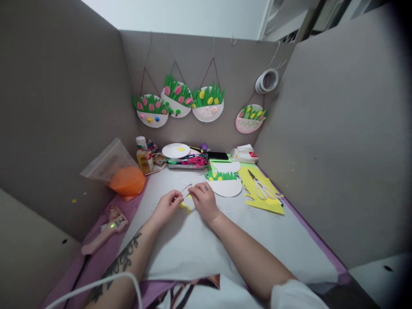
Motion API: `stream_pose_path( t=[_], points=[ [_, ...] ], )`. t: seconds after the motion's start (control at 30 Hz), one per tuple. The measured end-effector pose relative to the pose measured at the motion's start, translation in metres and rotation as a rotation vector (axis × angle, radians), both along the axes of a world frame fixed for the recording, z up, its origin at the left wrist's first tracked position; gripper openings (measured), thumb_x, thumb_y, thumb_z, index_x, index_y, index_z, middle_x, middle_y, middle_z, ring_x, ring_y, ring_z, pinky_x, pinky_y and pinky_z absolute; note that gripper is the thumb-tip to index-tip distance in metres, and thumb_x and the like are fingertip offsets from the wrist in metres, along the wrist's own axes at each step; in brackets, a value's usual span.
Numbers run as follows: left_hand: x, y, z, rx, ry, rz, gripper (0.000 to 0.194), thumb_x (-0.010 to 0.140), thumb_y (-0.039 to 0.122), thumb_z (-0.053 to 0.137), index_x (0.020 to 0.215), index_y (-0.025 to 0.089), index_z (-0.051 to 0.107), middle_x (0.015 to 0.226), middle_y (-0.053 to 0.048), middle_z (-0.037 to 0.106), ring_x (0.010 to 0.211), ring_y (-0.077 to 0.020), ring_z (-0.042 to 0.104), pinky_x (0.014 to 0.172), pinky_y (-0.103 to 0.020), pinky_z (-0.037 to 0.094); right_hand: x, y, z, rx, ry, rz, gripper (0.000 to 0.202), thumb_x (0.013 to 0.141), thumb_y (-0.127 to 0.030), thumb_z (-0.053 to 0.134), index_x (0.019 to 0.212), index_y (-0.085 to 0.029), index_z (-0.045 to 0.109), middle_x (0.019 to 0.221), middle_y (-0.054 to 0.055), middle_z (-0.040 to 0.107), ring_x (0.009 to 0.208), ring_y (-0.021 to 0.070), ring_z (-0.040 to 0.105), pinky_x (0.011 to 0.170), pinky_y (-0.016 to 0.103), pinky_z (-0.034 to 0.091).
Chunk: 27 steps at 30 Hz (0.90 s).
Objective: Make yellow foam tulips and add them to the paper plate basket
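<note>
Over the middle of the white-covered table (196, 249), my left hand (168, 205) and my right hand (204, 201) are close together. Both are closed in a pinch on a thin pale strip (186, 189) that runs between the fingertips; its material is too small to tell. Small yellow paper pieces (183, 207) lie just beneath the fingers. Beyond my right hand is a half paper plate (225, 188) with green paper grass and yellow flowers along its top edge.
Scissors (262, 189) rest on cut yellow paper (257, 204) at right. At left are a pink glue gun (104, 234) with a green light, a bag of orange material (127, 180) and a glue bottle (144, 159). A tray (188, 165) of supplies stands behind; flower plates (208, 112) hang above.
</note>
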State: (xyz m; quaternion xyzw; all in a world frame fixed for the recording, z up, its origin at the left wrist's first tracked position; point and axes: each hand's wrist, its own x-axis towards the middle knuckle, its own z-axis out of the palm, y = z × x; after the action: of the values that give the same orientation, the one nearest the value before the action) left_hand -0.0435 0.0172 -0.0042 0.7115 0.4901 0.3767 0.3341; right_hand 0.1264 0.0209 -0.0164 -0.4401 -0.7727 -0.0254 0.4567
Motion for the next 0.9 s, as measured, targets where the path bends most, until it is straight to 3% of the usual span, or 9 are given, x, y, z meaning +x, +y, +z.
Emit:
stream_pose_path(
  t=[0.2, 0.37, 0.57, 0.73, 0.9],
  points=[
    [0.0020, -0.0020, -0.0006, -0.074, -0.043, -0.013, 0.019, 0.076, 0.034, 0.048, 0.081, 0.017, 0.057, 0.066, 0.002, 0.057, 0.056, -0.0116, 0.050, 0.055, -0.022, 0.039, 0.0013, 0.0009, -0.0010, 0.006, -0.026, 0.013, 0.017, 0.086, -0.017, 0.046, 0.083, -0.020, 0.063, 0.082, 0.006, 0.058, 0.086, 0.0197, 0.047, 0.080, 0.035, 0.040],
    [0.0054, -0.0033, 0.0023, -0.066, -0.063, 0.003, 0.030, 0.076, 0.038, 0.050, 0.088, 0.014, 0.065, 0.079, -0.005, 0.065, 0.068, -0.0152, 0.056, 0.062, -0.023, 0.043, -0.0013, -0.0006, 0.0009, 0.034, -0.016, 0.047, 0.013, 0.084, -0.015, 0.049, 0.081, -0.019, 0.060, 0.081, 0.006, 0.058, 0.085, 0.0200, 0.048, 0.078, 0.034, 0.041],
    [0.0049, -0.0040, 0.0060, 0.038, -0.015, 0.027, 0.030, 0.078, 0.037, 0.050, 0.075, 0.015, 0.069, 0.069, -0.004, 0.064, 0.066, -0.0152, 0.056, 0.061, -0.023, 0.041, -0.0026, -0.0018, 0.0024, 0.066, 0.052, 0.061, 0.019, 0.084, -0.017, 0.049, 0.100, -0.019, 0.059, 0.088, 0.007, 0.059, 0.087, 0.0206, 0.050, 0.079, 0.036, 0.043],
    [0.0032, -0.0022, 0.0024, 0.055, 0.005, 0.041, 0.030, 0.078, 0.037, 0.050, 0.077, 0.015, 0.070, 0.068, -0.003, 0.064, 0.067, -0.0157, 0.057, 0.061, -0.023, 0.041, -0.0015, -0.0026, 0.0043, 0.083, 0.018, 0.072, 0.013, 0.084, -0.017, 0.050, 0.083, -0.021, 0.063, 0.078, 0.005, 0.059, 0.081, 0.0200, 0.048, 0.075, 0.035, 0.042],
    [0.0053, -0.0025, 0.0040, 0.048, -0.027, 0.091, 0.027, 0.076, 0.035, 0.052, 0.078, 0.015, 0.071, 0.073, -0.004, 0.067, 0.070, -0.0160, 0.059, 0.063, -0.023, 0.042, -0.0063, -0.0060, 0.0075, 0.028, 0.067, 0.111, 0.013, 0.082, -0.015, 0.051, 0.078, -0.021, 0.061, 0.079, 0.005, 0.059, 0.083, 0.0196, 0.049, 0.078, 0.035, 0.041]
  ],
)
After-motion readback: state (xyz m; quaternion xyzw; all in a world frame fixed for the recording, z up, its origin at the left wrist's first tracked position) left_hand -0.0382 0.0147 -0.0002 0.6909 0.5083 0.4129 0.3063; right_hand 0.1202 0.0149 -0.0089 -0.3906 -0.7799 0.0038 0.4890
